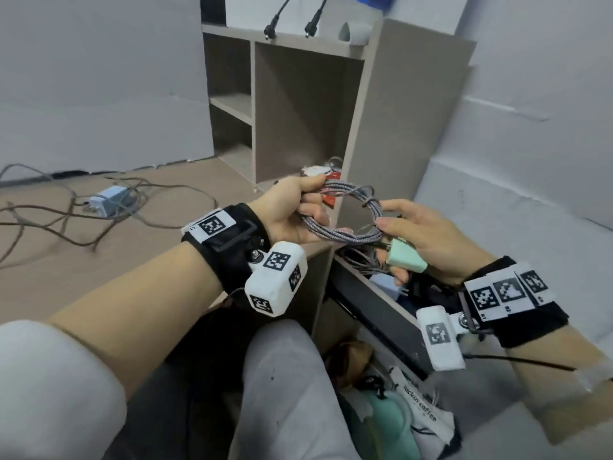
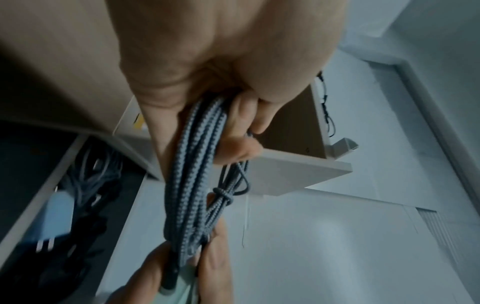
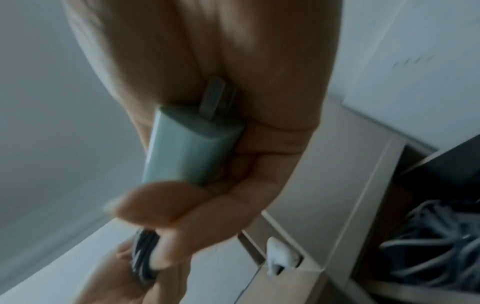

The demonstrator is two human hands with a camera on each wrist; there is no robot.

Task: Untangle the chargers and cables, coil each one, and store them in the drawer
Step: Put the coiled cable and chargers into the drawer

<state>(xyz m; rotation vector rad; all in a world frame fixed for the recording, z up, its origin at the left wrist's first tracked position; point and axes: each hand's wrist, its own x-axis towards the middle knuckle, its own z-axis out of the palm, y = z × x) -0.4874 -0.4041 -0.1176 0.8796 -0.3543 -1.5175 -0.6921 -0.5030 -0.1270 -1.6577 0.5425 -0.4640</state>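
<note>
A grey braided cable [image 1: 345, 212] is wound into a coil and held in the air between both hands, above the open drawer [image 1: 381, 313]. My left hand [image 1: 308, 207] grips the coil's left side, its fingers curled round the strands [image 2: 192, 174]. My right hand [image 1: 391, 224] pinches the coil's right side, where a turn is wrapped round the bundle. The same hand cradles the mint-green charger plug [image 1: 406, 258] [image 3: 192, 148] in its palm. Inside the drawer lie coiled grey cables [image 3: 428, 253] and a pale blue charger [image 2: 55, 216].
On the brown desk at the left lies a tangle of thin cables [image 1: 99, 214] with another pale blue charger [image 1: 109, 199]. A shelf unit [image 1: 298, 94] stands behind the hands; two black plugs [image 1: 270, 29] hang over its top. A paper bag [image 1: 421, 410] lies on the floor below.
</note>
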